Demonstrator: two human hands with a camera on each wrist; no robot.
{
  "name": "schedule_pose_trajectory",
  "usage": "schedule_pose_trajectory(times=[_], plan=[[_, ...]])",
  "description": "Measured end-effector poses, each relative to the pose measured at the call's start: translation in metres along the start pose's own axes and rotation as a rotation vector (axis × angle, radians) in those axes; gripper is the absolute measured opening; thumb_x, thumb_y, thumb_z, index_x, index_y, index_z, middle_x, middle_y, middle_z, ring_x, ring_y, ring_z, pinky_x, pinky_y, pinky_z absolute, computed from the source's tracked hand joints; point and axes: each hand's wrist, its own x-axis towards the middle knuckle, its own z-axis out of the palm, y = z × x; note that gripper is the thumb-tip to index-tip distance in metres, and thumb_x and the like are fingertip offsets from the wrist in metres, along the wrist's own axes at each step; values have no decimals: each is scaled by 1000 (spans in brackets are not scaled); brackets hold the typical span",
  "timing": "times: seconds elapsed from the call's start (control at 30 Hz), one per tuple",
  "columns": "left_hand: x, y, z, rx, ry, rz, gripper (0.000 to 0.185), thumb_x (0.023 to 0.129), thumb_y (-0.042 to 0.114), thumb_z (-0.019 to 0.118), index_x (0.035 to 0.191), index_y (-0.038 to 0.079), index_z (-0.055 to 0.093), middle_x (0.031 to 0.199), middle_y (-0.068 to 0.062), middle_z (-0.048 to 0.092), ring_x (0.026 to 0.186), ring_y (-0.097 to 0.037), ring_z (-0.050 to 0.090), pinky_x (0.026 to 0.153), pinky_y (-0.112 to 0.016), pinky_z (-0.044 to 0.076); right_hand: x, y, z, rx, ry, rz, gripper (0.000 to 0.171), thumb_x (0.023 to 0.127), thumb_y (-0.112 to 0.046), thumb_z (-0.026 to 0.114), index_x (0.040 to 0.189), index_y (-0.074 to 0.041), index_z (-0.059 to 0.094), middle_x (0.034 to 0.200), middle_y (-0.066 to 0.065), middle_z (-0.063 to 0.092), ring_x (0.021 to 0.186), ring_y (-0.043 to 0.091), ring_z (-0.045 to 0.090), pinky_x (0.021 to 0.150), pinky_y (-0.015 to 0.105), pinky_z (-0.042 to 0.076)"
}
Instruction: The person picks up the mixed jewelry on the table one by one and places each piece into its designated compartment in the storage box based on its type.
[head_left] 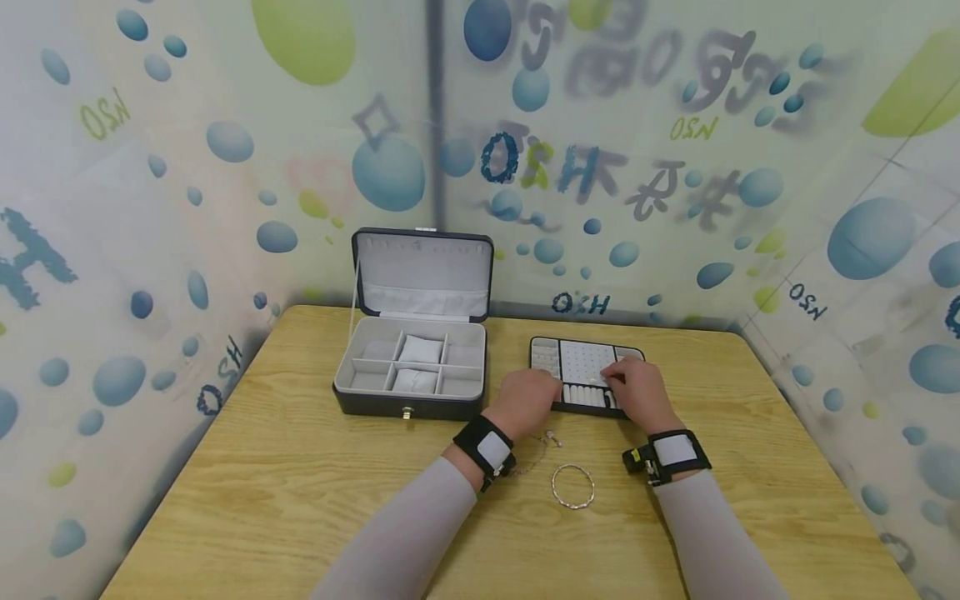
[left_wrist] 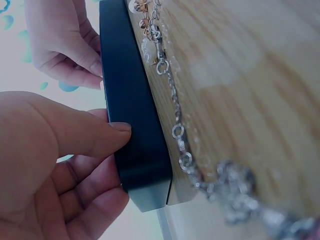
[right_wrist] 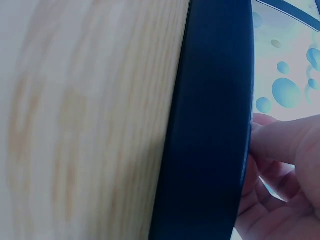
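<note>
Jewellery tray sits between both hands, left grip and right grip seemingly pinching its edges.

Both arms wear long, snug, light grey sleeves. Each wrist has a black strap with a white patch on top. The right strap also carries a small black box with a yellow bit.
</note>
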Motion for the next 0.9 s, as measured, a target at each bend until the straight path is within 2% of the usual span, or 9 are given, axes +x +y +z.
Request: schedule_pose_trajectory(times=[0.2, 0.63, 0.9], plan=[[1, 0, 1, 2, 11, 4, 10, 97, 15, 75, 95, 25, 77, 92, 7, 75, 77, -8, 63, 58, -29, 50, 0, -2, -2, 7, -8, 26, 17, 100, -3, 69, 112, 0, 81, 112, 18, 76, 111, 37, 69, 101, 57, 54], [1, -2, 3, 6, 29, 16, 9, 96, 16, 76, 97, 25, 78, 94, 8, 76, 80, -8, 66, 60, -29, 51, 1, -6, -5, 15, -11, 31, 15, 99, -4, 70, 109, 0, 81, 111, 19, 76, 105, 35, 68, 95, 55, 55], [0, -2, 1, 0, 33, 19, 10, 97, 16, 75, 96, 25, 78, 94, 7, 76, 80, -8, 66, 60, -29, 51, 0, -15, -10, 18, -51, 48, 9, 98, -7, 73, 104, -3, 78, 98, 14, 73, 90, 28, 63, 83, 46, 55]])
